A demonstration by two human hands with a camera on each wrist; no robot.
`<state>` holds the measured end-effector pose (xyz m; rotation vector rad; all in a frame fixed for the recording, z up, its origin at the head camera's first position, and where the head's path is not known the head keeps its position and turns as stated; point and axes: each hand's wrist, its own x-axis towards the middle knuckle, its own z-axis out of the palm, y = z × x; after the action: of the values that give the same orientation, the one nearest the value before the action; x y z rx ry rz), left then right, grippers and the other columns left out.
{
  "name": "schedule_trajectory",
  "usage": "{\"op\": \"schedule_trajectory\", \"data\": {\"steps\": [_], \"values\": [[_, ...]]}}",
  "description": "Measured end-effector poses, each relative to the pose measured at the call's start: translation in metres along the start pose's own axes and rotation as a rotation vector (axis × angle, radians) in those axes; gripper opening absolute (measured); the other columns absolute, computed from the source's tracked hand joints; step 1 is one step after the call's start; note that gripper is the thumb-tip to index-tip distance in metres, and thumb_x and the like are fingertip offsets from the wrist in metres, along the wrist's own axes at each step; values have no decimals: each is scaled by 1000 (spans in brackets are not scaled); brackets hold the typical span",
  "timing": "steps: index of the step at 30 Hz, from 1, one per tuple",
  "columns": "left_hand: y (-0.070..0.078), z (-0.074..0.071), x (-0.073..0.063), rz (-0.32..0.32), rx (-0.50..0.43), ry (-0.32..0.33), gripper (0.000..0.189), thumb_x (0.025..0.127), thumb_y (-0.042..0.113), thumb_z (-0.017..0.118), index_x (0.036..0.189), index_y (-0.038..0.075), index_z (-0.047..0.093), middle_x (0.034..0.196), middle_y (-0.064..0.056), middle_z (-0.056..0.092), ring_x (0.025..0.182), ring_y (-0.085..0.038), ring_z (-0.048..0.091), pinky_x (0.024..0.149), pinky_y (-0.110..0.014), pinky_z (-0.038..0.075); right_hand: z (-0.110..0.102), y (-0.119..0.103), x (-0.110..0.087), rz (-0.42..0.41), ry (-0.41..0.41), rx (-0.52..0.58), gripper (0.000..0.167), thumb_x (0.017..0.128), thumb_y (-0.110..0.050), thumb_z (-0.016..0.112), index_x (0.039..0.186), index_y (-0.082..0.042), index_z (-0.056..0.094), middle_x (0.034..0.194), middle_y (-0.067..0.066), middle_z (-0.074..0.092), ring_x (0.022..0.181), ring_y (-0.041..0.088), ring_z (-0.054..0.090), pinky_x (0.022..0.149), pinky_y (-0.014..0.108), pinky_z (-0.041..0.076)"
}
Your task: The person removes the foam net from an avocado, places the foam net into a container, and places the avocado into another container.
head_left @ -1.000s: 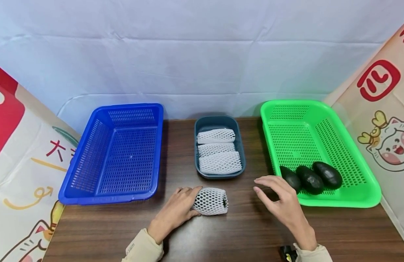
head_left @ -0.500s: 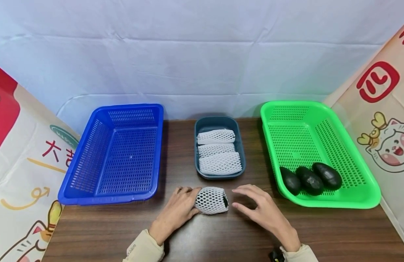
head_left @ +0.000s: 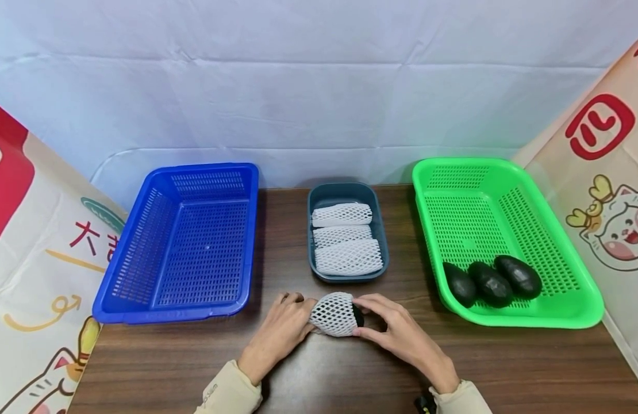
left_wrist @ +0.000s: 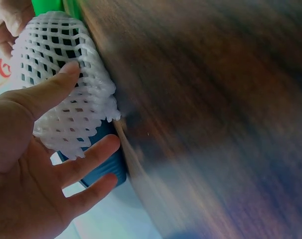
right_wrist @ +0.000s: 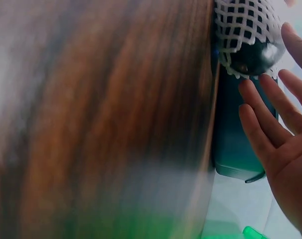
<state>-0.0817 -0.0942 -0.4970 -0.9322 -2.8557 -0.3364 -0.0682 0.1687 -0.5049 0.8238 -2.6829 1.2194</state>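
A black avocado point(right_wrist: 250, 59) lies inside a white foam net sleeve point(head_left: 333, 314) at the middle front of the table. Its dark end shows at the sleeve's right opening. My left hand point(head_left: 281, 328) holds the sleeve's left end; in the left wrist view its thumb point(left_wrist: 66, 79) presses on the net while two fingers stick out below. At the opposite end, my right hand point(head_left: 402, 336) has its thumb and fingertips on either side of the sleeve's opening, around the avocado's exposed end.
A dark blue-grey box point(head_left: 382, 230) with several folded foam nets point(head_left: 348, 257) stands behind the hands. Left is a blue basket point(head_left: 169, 313); right is a green basket point(head_left: 552, 319) with 3 avocados point(head_left: 489, 284). A pale cloth wall point(head_left: 319, 103) closes off the back.
My right hand has moved left from beside the green basket to the sleeve's right end and now touches it. The sleeve looks rounder, with more dark avocado exposed. My left hand stays put.
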Motion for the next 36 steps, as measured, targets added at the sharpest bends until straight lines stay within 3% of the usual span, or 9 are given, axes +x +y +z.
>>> {"op": "schedule_trajectory", "data": {"steps": [7,17,24,29,34,36], "values": [[-2,1,0,16,1,12,28,81,33,76,103,19,65,97,6,75,96,-18,64,88,-39,47,5,1,3,35,-32,14,51,81,-30,81,127,-16,65,125,-4,63,101,12,64,86,27,53],[-4,3,-1,34,-16,26,17,82,30,74,96,22,68,96,10,75,95,-16,63,87,-38,46,8,-3,6,116,-111,-33,64,80,-42,79,134,-14,60,131,-5,59,118,11,59,99,39,51],[-3,2,1,48,9,22,8,83,25,72,90,23,70,94,10,75,95,-16,63,87,-38,46,11,-5,9,146,-155,-36,73,79,-47,78,139,-11,56,132,-3,59,119,14,59,101,43,49],[-5,-1,1,63,-3,23,11,84,23,72,95,22,72,97,8,74,96,-16,63,85,-37,47,10,-3,9,127,-116,-31,74,72,-49,83,132,-11,61,124,-7,61,110,8,60,95,37,52],[-9,-9,0,74,-151,38,22,86,18,72,109,21,72,102,7,74,96,-14,67,83,-35,50,8,0,8,75,-31,-10,71,63,-43,89,123,-11,65,109,-9,60,89,2,54,77,24,50],[-12,-11,1,82,-213,61,24,87,14,72,111,19,72,104,6,75,97,-14,68,85,-34,53,5,1,8,56,2,-2,70,61,-41,90,121,-12,66,106,-10,59,88,2,54,75,23,50]]}}
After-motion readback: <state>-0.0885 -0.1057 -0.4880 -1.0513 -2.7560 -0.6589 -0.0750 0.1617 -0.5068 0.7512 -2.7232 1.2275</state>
